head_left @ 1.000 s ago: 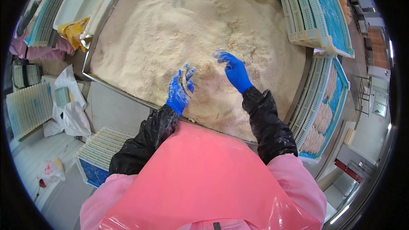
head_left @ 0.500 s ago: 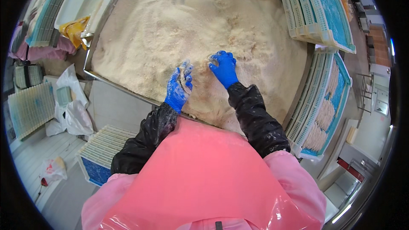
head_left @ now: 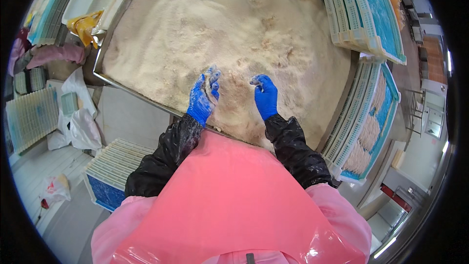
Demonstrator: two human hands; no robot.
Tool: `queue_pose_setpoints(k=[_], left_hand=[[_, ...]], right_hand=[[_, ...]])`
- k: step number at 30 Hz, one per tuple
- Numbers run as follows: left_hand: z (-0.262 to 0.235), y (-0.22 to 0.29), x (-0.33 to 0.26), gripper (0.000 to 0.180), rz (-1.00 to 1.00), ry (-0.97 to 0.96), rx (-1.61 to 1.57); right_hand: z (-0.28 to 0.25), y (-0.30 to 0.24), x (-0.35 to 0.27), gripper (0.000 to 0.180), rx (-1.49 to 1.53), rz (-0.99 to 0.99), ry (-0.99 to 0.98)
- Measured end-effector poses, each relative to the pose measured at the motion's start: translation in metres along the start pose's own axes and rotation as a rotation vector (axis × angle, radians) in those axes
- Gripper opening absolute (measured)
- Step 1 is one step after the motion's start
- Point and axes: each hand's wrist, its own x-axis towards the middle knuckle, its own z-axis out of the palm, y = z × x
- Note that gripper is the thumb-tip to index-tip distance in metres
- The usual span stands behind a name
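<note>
Both my hands wear blue gloves dusted with pale crumbs. My left hand [head_left: 202, 97] hovers palm-inward over the near part of a large metal tray [head_left: 128, 91] heaped with pale breadcrumbs [head_left: 215, 29]. My right hand [head_left: 265, 96] is held a short way to its right, fingers loosely curled, with a few crumbs stuck at the fingertips. A small mound of crumbs [head_left: 236, 99] lies between the two hands. Neither hand grips a distinct object. Black sleeve covers and a pink apron [head_left: 229, 200] fill the lower part of the view.
Stacked white slatted trays with blue liners [head_left: 364, 14] stand at the right; the lower one [head_left: 369, 137] carries breaded pieces. Another tray stack [head_left: 110, 171] sits at the lower left. A yellow bag [head_left: 85, 24] and white plastic bags [head_left: 75, 117] lie at the left.
My right hand drew in from the far right toward my left hand, then eased back a little. My left hand rose slightly and turned palm-inward.
</note>
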Motion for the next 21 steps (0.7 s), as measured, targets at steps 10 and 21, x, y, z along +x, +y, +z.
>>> queue_pose_setpoints(k=[10,21], left_hand=[[0.008,-0.012,0.004,0.049,0.020,0.085,-0.158],[0.052,-0.047,0.002,0.050,0.250,0.106,-0.089]], right_hand=[[0.020,-0.030,0.005,0.039,-0.644,-0.191,-0.118],[-0.002,-0.096,-0.033,0.021,0.256,0.011,-0.045]])
